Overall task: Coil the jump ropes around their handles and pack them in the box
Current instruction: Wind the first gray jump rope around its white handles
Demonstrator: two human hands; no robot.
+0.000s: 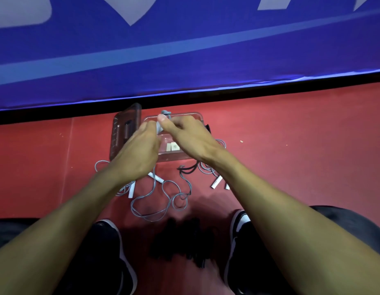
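Pinching rope point(166, 115) between fingers point(163, 119)

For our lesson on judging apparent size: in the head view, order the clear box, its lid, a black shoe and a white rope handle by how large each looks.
1. Black shoe, though nearness to the camera inflates it.
2. Clear box and lid: hands hide much of the box, so unranked.
3. White rope handle.

Loose ropes point(161, 201) and white handles point(216, 181) cover the floor point(291, 156) before the box point(174, 154); its lid point(123, 133) blocks the left side.
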